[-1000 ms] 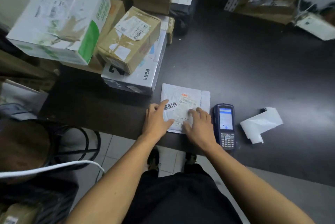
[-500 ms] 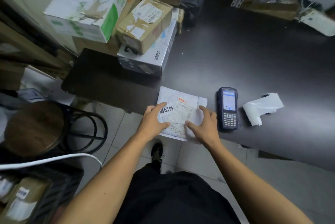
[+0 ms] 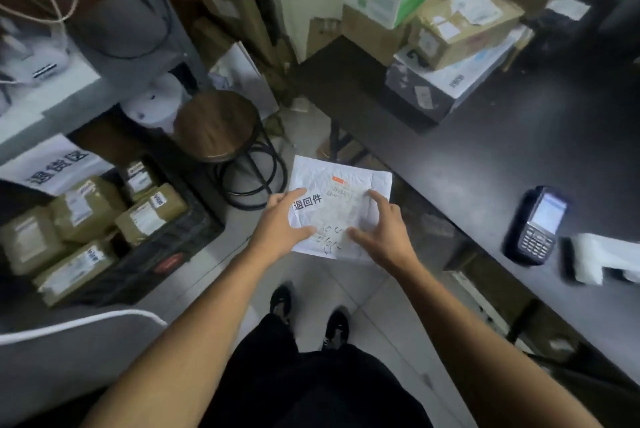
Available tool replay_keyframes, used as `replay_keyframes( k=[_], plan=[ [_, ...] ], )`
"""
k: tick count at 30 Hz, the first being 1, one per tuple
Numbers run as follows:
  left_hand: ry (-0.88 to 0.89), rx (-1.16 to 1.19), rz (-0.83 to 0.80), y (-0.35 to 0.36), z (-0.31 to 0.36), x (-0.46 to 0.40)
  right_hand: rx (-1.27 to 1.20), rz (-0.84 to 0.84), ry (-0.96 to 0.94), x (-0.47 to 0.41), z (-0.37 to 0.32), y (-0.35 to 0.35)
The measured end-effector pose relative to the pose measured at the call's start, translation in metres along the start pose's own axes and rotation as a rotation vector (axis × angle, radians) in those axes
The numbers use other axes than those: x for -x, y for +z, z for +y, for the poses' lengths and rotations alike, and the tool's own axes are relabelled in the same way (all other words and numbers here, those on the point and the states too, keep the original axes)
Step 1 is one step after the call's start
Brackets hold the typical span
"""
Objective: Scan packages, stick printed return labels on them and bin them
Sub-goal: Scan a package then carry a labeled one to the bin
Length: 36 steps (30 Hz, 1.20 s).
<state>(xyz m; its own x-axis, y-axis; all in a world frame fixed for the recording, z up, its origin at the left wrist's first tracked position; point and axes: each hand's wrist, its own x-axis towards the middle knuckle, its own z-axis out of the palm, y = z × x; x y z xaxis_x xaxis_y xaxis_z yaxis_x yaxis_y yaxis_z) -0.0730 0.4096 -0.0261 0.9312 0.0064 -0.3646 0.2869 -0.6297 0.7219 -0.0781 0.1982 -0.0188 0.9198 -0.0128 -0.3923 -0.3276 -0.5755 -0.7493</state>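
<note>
A flat white mailer package [image 3: 341, 182] with a printed return label hangs in the air over the floor, left of the black table [image 3: 502, 157]. My left hand [image 3: 282, 223] grips its left edge, thumb on top. My right hand [image 3: 384, 227] holds its right edge, thumb across the front. The handheld scanner [image 3: 536, 225] lies on the table at the right, screen lit. A white strip of label paper [image 3: 602, 256] lies just right of the scanner.
A black crate [image 3: 145, 254] on the floor at the left holds several brown parcels. A round wooden stool [image 3: 216, 123] stands beyond the crate. Stacked cardboard boxes [image 3: 460, 22] fill the table's far end. Grey shelving [image 3: 52, 95] stands at far left.
Both hands lifted the white package off the table edge and carried it left, over the floor. My view swung left toward the crate and stool.
</note>
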Motion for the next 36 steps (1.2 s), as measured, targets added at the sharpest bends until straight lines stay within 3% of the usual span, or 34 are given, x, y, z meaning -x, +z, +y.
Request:
replay_keyframes(
  k=[8, 15, 20, 28, 36],
  plan=[
    [-0.145, 0.131, 0.257, -0.106, -0.113, 0.077, 0.143, -0.202, -0.172, 0.016, -0.104, 0.132],
    [-0.287, 0.25, 0.399, -0.196, -0.229, 0.152, 0.203, -0.368, -0.299, 0.058, -0.179, 0.274],
    [-0.34, 0.301, 0.48, -0.233, -0.281, 0.187, 0.268, -0.464, -0.317, 0.077, -0.212, 0.339],
    [-0.452, 0.387, 0.54, -0.273, -0.337, 0.182, 0.399, -0.587, -0.358, 0.057, -0.255, 0.411],
    [-0.593, 0.397, 0.563, -0.322, -0.386, 0.123, 0.462, -0.68, -0.341, -0.013, -0.299, 0.484]
  ],
)
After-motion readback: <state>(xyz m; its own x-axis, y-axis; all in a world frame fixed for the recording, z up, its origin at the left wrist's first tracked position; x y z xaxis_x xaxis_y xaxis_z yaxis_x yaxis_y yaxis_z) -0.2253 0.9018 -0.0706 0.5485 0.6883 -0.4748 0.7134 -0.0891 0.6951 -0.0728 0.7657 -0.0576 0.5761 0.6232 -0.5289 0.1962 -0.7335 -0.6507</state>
